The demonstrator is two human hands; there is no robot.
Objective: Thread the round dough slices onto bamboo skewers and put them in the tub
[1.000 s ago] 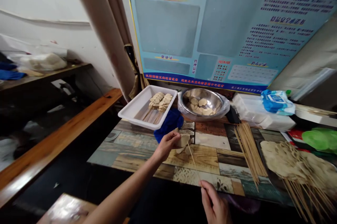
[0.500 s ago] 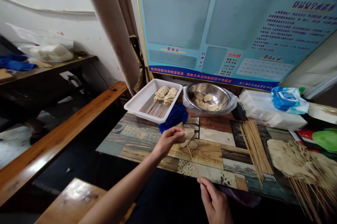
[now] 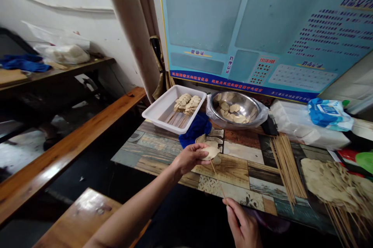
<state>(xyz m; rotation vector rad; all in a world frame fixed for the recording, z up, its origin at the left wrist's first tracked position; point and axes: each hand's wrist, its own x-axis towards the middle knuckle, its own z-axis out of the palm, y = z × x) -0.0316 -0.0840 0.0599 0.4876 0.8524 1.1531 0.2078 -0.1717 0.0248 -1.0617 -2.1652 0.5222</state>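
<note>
the left hand reaches forward on a bare, outstretched arm, fingertips pinched together. the right hand sits low and close, thumb and forefinger pressed tight.

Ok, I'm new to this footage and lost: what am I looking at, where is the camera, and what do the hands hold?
There is no machine: one camera sits on a person's head and looks down at their own bare hands. The left hand pinches pale flat slices at the tip of a thin bamboo skewer; the right hand has its grip on the skewer's lower end. On the patterned table lie a white tray with filled skewers, a steel bowl of more slices, a blue cloth, a bundle of bare sticks and, far right, a heap of finished skewers.
</note>
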